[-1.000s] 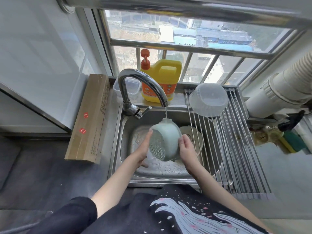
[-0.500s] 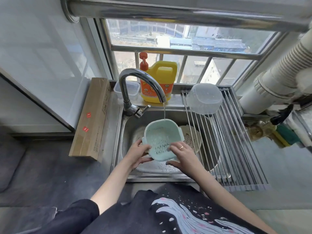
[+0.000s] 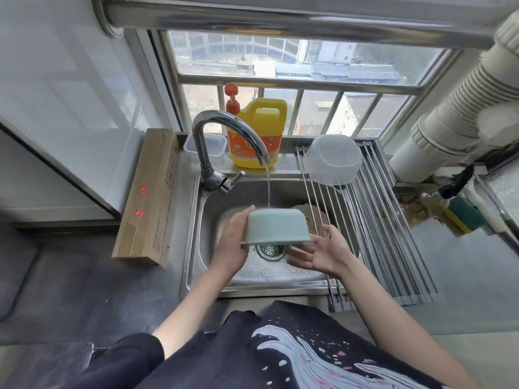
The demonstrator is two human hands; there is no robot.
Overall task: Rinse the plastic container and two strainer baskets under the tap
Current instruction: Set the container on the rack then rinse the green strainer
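**Green basket flipped mouth-down under the stream**

Half a second ago I held the pale green strainer basket mouth-up, its perforated inside facing me, with both hands on its rim. Now it is turned over, base up and mouth toward the drain, and the thin stream from the tap lands on its upturned bottom. My left hand grips it at the left side, fingers up along the wall and the palm at the rim. My right hand has let go: it hangs just beside and below the basket's right edge, palm up, fingers spread and relaxed, holding nothing.

I read the flip as draining the inside and rinsing the outside, so this basket looks nearly finished. The clear plastic container already lies upside down on the roll-up drying rack across the right of the sink, which suggests it is done. The beige strainer basket sits in the sink behind the green one, partly under the rack bars, and I judge it not yet rinsed.

My open right hand is well placed either to steady the green basket or to reach for the beige one.
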